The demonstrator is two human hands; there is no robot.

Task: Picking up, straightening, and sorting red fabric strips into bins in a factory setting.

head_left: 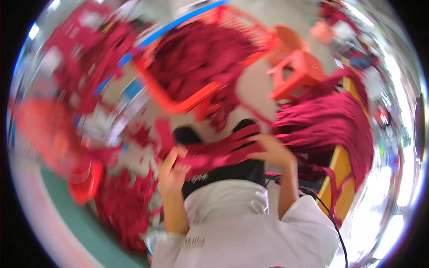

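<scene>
Strips (208, 160) overlap, flat, crimson; left hand (173, 173) pinches them; right hand (278, 154) is spread.

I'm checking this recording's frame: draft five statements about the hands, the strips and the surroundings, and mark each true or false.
1. Dark red strips run from the left hand toward the right hand. True.
2. The orange-red basket beyond the hands has nothing in it. False: the basket is heaped with dark red pieces.
3. A thick bundle of dark red material lies by a yellow board on the person's right. True.
4. The orange stool stands to the left of the basket. False: the orange stool is to its right.
5. The person's top is black. False: the top is white.
</scene>
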